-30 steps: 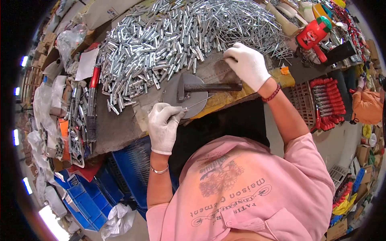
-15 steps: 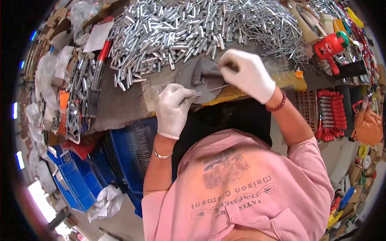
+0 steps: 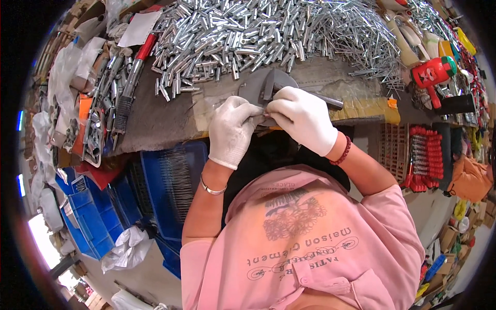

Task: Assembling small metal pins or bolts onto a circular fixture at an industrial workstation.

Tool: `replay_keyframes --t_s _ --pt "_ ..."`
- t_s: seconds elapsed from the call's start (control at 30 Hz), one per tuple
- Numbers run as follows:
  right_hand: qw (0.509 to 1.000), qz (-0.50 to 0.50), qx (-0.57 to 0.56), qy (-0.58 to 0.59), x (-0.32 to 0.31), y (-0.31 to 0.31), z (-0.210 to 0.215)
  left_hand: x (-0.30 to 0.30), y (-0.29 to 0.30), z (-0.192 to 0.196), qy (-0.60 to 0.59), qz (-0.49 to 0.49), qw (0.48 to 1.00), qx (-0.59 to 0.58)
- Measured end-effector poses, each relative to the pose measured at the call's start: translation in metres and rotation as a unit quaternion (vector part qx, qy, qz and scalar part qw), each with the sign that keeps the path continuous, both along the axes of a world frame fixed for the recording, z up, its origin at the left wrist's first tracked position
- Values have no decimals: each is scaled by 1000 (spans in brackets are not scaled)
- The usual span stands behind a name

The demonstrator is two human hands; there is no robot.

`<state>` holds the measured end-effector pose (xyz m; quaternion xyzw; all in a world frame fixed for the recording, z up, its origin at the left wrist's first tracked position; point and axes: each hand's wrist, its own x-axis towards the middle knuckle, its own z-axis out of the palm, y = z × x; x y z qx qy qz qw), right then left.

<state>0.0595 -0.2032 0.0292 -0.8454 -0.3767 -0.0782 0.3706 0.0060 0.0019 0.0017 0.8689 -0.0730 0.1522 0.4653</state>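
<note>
My left hand (image 3: 230, 133), in a white glove, pinches a thin metal rod that showed half a second ago. Its fingers now hide nearly all of it. My right hand (image 3: 305, 121), gloved too, meets the left fingertips at the bench's front edge. Its fingers are pressed together; what they grip is too small and covered to make out. Just beyond both hands a hammer (image 3: 272, 87) lies on a dark rounded metal plate (image 3: 250, 90), its handle reaching right behind my right hand.
Short metal tubes (image 3: 222, 39) and thin metal rods (image 3: 356, 39) are heaped along the bench's far side. Tools, including a red-handled one (image 3: 147, 46), lie at left. A red bottle with a green cap (image 3: 434, 73) lies at right. Blue bins (image 3: 93, 222) stand below left, red-handled tools (image 3: 426, 157) below right.
My right hand has come down and left from beside the hammer to the left fingertips. The rod, visible between the hands before, is now mostly covered. The hammer's handle shows more.
</note>
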Motion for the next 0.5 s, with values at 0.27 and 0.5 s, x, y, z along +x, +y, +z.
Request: replay_keyframes --t_s 0.27,0.5 --pt "981 -75 -156 -93 22 -39 12 -1 0 8 25 -4 999 24" --pt "993 -92 -68 29 -1 -51 23 1 -1 5 13 7 1000 19"
